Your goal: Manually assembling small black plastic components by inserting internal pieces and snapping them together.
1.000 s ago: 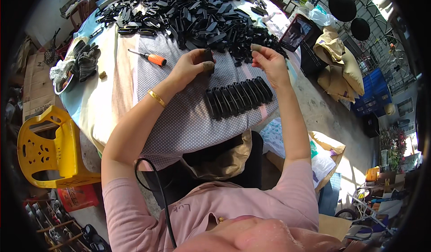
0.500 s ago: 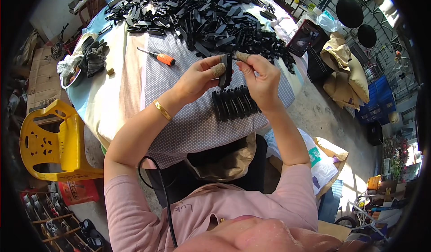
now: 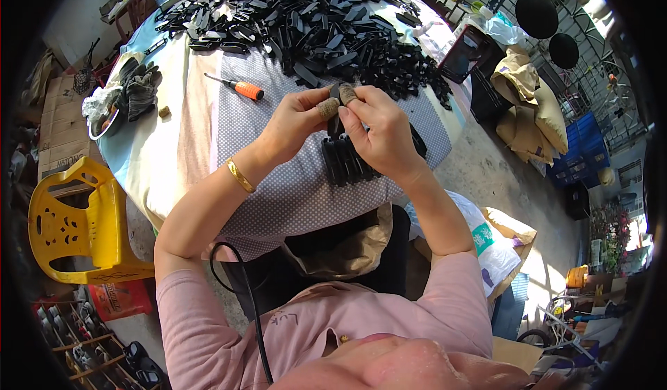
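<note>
My left hand is closed on a narrow black plastic part, held upright above the table. My right hand pinches the same part from the other side, its thumb and wrapped forefinger pressed against it. Tan tape covers a finger on each hand. Just below my hands lies a row of similar black plastic parts set side by side, partly hidden by my right hand. Beyond them spreads a large heap of loose black plastic parts.
An orange-handled screwdriver lies left of my hands on the cloth-covered table. Dark gloves rest near its left edge. A phone stands at the right. A yellow chair is at the left, and an open brown bag sits below the table edge.
My right hand has moved left and closed onto the black part, so both hands now meet on it. The row below is more covered by my right hand.
</note>
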Demonstrator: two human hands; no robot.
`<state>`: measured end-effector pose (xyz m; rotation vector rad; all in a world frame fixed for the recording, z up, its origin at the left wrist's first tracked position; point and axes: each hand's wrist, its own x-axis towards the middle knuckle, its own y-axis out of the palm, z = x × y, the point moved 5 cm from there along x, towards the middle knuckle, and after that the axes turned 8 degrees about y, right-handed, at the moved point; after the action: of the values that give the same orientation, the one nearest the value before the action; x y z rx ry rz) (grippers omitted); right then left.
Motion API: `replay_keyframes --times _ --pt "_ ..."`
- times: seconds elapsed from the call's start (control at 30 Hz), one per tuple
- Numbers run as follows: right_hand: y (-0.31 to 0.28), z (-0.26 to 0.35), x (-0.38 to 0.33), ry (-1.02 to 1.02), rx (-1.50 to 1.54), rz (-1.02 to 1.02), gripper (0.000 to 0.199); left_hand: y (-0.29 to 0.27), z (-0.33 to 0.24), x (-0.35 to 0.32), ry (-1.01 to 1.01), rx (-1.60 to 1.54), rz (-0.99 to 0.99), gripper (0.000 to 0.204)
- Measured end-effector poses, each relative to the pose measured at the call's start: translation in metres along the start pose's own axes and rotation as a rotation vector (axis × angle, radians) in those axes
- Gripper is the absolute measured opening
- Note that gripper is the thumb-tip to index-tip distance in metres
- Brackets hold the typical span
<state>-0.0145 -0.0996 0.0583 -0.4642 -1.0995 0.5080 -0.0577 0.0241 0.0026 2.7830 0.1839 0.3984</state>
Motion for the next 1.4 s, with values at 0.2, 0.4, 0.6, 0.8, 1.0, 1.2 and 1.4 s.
replay_keyframes --times 0.2,0.4,0.6,0.8,1.0,1.2,1.4 --pt "-0.003 0.005 0.001 0.024 -0.083 0.011 0.018 0.005 0.003 0.002 -0.032 -0.101 -0.065 0.031" --pt "-0.061 -0.055 -0.017 0.427 -0.010 -0.117 0.032 -0.001 0.005 0.009 0.073 0.246 0.020 0.040" --pt "-0.080 -0.134 -0.062 0.716 -0.222 0.168 0.033 -0.025 0.003 0.033 0.057 1.019 -0.027 0.033" --pt "-0.059 -0.134 -0.066 0.659 -0.018 0.179 0.025 -0.019 0.002 0.083 0.452 1.602 -0.096 0.021" --pt "-0.047 -0.163 -0.042 0.591 -0.175 0.093 0.022 -0.018 0.021 0.110 0.427 1.882 -0.076 0.019" --pt "-0.028 -0.209 -0.017 0.572 -0.502 0.175 0.020 -0.017 0.012 0.087 0.466 1.652 -0.102 0.023" --pt "-0.026 -0.196 -0.015 0.535 -0.557 0.229 0.018 -0.041 -0.009 0.042 0.290 1.114 -0.257 0.029"
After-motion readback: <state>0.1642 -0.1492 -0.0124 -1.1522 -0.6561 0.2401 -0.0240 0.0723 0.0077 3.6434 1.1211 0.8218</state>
